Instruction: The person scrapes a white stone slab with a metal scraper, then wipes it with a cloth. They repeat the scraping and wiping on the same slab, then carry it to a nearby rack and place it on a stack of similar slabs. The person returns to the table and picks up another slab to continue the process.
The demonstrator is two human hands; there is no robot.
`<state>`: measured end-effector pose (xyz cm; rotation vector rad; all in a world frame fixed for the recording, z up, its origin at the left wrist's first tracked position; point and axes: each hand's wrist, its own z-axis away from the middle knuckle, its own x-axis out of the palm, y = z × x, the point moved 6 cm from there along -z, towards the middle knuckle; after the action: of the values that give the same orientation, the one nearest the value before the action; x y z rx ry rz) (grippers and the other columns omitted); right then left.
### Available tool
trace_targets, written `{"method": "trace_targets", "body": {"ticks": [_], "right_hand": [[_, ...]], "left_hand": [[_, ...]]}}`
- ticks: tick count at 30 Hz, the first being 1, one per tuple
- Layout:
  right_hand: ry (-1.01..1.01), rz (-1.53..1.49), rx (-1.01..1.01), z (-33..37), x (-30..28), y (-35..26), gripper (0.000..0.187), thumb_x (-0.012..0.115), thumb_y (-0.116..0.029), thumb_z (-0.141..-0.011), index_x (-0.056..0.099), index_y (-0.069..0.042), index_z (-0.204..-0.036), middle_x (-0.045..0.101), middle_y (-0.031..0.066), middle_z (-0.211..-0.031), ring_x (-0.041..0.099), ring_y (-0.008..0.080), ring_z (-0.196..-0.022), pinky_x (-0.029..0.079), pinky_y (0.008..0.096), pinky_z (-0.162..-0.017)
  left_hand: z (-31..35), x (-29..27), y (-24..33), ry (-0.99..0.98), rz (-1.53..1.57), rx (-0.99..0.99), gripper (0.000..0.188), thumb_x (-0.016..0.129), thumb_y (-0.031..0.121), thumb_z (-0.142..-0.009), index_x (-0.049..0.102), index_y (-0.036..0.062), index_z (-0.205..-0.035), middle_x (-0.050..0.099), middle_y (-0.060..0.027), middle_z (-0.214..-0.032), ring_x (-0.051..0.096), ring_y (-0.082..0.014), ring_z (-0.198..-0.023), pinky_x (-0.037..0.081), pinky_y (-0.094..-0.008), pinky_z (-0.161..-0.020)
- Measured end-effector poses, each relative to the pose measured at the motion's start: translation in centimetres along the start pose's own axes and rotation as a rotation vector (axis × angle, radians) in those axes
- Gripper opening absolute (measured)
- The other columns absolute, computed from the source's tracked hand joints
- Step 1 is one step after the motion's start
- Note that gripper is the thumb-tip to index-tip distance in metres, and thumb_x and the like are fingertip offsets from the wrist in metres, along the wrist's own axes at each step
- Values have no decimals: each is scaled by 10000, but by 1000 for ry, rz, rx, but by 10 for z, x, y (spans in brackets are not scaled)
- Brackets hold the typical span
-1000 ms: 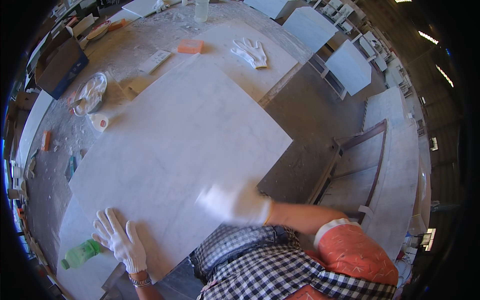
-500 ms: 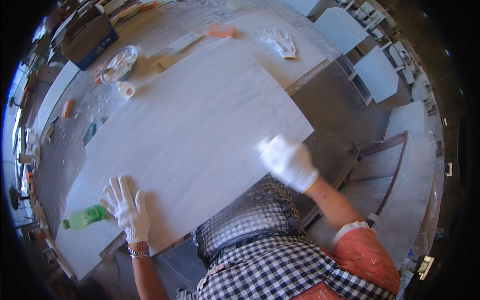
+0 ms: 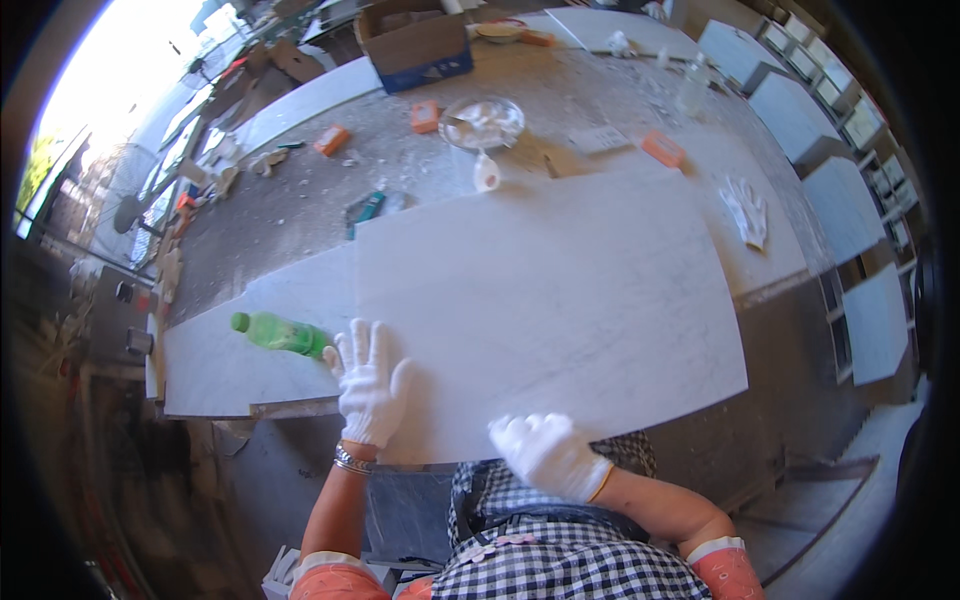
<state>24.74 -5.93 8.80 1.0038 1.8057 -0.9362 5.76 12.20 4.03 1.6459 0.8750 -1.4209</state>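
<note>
A pale, grey-veined stone slab (image 3: 550, 290) lies flat in front of me, its near edge close to my checkered apron. My left hand (image 3: 370, 390), in a white knit glove, rests palm down with fingers spread on the slab's near left part. Beside its fingertips a green plastic bottle (image 3: 285, 334) lies on its side on a lower pale slab (image 3: 215, 365). My right hand (image 3: 548, 455), gloved too, is curled closed at the slab's near edge, right of the left hand. Whatever its fingers may hold is hidden.
Beyond the slab are a bowl of white material (image 3: 490, 122), a white bottle (image 3: 487, 175), orange blocks (image 3: 663, 149) and a cardboard box (image 3: 415, 50). A loose white glove (image 3: 745, 210) lies at the right. Pale panels (image 3: 872, 325) stand along the far right.
The view has turned left, bringing more of the left side in. My right hand has come from the slab's right part to its near edge, closer to my left hand, which stays flat.
</note>
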Motion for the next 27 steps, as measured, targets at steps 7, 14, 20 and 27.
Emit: {"method": "trace_targets", "body": {"ticks": [7,14,20,27], "right_hand": [[-202,323,56,-10,1,112,158,610,-125,-912,688,-60,-1033,656,85,-829,667,251,-676,558,397,-579],[395,246,826,48,-77,368,179,651,-213,-950,773,-111,-1030,727,185,-985,703,403,-891,569,481,-787],[270,211,1101,75,-103,448,306,622,-191,-930,746,-111,-1198,717,183,-1195,679,378,-1093,532,446,-957],[159,212,1108,106,-113,448,518,680,-218,-932,609,-47,-1416,602,203,-1450,588,362,-1310,485,417,-1085]], "left_hand": [[5,0,-4,6,46,-2,776,618,478,-990,392,44,-1593,294,-291,-1662,258,-578,-1498,73,-634,-1267],[-14,-5,-11,-10,207,-51,787,696,333,-946,380,26,-1599,262,-301,-1676,229,-510,-1547,47,-596,-1280],[-35,12,-25,-33,282,-123,801,705,255,-924,356,-16,-1592,269,-310,-1664,256,-500,-1531,77,-581,-1282],[-35,19,-31,-35,249,-20,794,639,399,-988,334,24,-1618,323,-307,-1638,267,-497,-1523,119,-602,-1264]]}}
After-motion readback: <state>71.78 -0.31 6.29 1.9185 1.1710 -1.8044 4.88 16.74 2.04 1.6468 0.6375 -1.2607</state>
